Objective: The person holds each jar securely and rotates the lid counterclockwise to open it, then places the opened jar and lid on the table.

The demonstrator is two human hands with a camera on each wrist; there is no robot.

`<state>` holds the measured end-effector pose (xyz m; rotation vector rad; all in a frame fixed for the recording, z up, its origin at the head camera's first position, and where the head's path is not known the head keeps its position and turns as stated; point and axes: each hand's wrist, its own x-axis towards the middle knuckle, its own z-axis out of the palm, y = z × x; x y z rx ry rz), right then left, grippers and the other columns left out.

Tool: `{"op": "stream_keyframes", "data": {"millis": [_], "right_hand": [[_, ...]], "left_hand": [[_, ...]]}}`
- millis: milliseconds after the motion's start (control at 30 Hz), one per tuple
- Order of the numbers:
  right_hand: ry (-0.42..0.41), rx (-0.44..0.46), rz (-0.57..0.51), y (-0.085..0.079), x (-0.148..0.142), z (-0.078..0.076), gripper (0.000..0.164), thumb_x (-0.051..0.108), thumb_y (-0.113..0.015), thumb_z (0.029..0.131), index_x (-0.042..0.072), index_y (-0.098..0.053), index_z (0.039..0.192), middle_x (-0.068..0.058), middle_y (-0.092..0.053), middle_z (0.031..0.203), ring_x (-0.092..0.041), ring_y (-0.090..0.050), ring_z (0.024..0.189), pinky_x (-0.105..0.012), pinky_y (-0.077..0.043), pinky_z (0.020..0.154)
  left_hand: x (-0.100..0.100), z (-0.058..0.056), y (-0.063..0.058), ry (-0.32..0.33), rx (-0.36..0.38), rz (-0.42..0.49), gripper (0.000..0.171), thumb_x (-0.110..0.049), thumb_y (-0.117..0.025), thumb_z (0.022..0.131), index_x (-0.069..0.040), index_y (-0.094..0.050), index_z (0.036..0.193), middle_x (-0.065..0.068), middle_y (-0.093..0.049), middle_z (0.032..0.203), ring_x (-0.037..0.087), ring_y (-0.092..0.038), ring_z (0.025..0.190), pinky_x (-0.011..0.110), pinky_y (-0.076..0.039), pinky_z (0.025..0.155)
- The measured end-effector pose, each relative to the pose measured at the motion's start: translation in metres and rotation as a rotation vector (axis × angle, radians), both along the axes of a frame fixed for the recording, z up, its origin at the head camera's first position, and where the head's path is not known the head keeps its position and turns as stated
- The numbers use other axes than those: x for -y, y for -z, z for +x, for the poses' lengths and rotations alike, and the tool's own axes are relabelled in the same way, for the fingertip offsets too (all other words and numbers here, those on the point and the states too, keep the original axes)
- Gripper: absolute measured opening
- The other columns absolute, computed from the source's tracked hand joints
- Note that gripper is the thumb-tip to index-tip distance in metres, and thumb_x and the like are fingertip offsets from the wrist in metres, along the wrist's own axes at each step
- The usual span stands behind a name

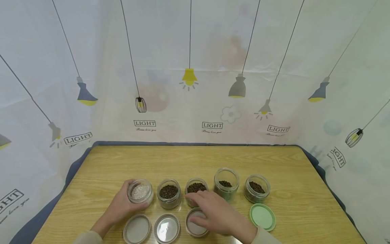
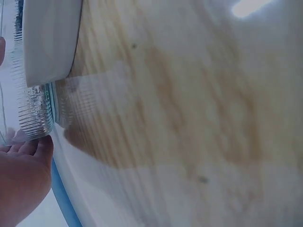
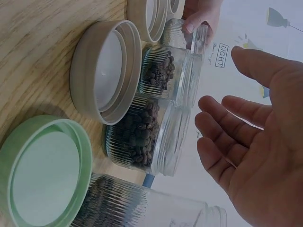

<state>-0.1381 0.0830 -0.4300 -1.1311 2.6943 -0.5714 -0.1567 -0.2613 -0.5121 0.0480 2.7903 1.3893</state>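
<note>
My left hand [image 1: 120,203] grips a glass jar [image 1: 141,191] of white granules at the left end of a row, thumb along its near side and fingers round the far side. In the left wrist view, fingertips touch the jar's ribbed glass [image 2: 35,113]. My right hand [image 1: 217,211] hovers above the near side of the middle jar [image 1: 196,187], which holds dark coffee beans. Its fingers are spread and loosely bent with nothing between them, as the right wrist view shows. Beneath that hand lies a beige lid [image 1: 195,226], partly covered.
Other jars with coffee beans stand in the row: one at centre left [image 1: 169,194], a taller one [image 1: 226,184] and one at the right end [image 1: 257,188]. Nearer lie two beige lids, left [image 1: 137,229] and right [image 1: 167,228], and a green lid [image 1: 262,217]. Printed cloth surrounds the wooden table [image 1: 195,161].
</note>
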Motion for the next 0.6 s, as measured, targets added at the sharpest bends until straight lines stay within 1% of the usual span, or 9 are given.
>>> {"op": "stream_keyframes", "data": {"millis": [133, 267, 367, 433, 533, 600], "right_hand": [[0.010, -0.022, -0.014, -0.005, -0.002, -0.002, 0.056, 0.039, -0.065, 0.092, 0.016, -0.048, 0.140, 0.004, -0.065, 0.113, -0.010, -0.060, 0.105, -0.036, -0.050, 0.095], [0.037, -0.055, -0.015, -0.015, -0.007, -0.001, 0.054, 0.040, -0.064, 0.093, 0.016, -0.049, 0.139, 0.002, -0.065, 0.117, -0.013, -0.061, 0.105, -0.037, -0.051, 0.093], [0.060, -0.087, -0.024, -0.023, -0.014, 0.000, 0.054, 0.041, -0.063, 0.093, 0.018, -0.049, 0.140, 0.002, -0.063, 0.120, -0.014, -0.061, 0.107, -0.039, -0.051, 0.091], [0.080, -0.118, -0.037, -0.028, -0.021, -0.001, 0.055, 0.041, -0.064, 0.092, 0.019, -0.048, 0.140, 0.002, -0.062, 0.123, -0.015, -0.060, 0.108, -0.039, -0.051, 0.092], [0.125, -0.179, -0.054, -0.032, -0.033, -0.002, 0.059, 0.043, -0.067, 0.090, 0.020, -0.048, 0.141, 0.003, -0.060, 0.127, -0.015, -0.059, 0.112, -0.039, -0.052, 0.093], [0.166, -0.221, -0.055, -0.034, -0.044, -0.004, 0.060, 0.044, -0.069, 0.088, 0.020, -0.049, 0.140, 0.002, -0.058, 0.130, -0.018, -0.059, 0.115, -0.041, -0.052, 0.094]], "left_hand": [[0.004, 0.000, -0.003, 0.014, 0.012, 0.027, 0.107, -0.039, -0.090, 0.064, -0.007, -0.030, 0.146, 0.022, -0.046, 0.144, 0.042, -0.048, 0.129, 0.062, -0.037, 0.106], [0.010, -0.001, -0.008, 0.058, -0.020, 0.064, 0.101, -0.035, -0.088, 0.068, -0.005, -0.029, 0.145, 0.020, -0.040, 0.149, 0.047, -0.038, 0.136, 0.066, -0.033, 0.107], [0.015, -0.001, -0.014, 0.081, -0.041, 0.075, 0.092, -0.033, -0.083, 0.077, -0.004, -0.029, 0.146, 0.020, -0.038, 0.150, 0.048, -0.034, 0.138, 0.065, -0.031, 0.109], [0.019, 0.000, -0.018, 0.085, -0.047, 0.065, 0.085, -0.033, -0.077, 0.083, -0.004, -0.029, 0.146, 0.019, -0.037, 0.150, 0.047, -0.033, 0.138, 0.064, -0.031, 0.109], [0.026, 0.002, -0.023, 0.092, -0.039, 0.067, 0.073, -0.032, -0.067, 0.092, -0.003, -0.028, 0.146, 0.020, -0.036, 0.150, 0.046, -0.031, 0.139, 0.062, -0.027, 0.111], [0.032, 0.003, -0.025, 0.080, -0.038, 0.036, 0.068, -0.035, -0.060, 0.096, -0.002, -0.027, 0.146, 0.021, -0.036, 0.150, 0.045, -0.032, 0.139, 0.061, -0.027, 0.111]]}}
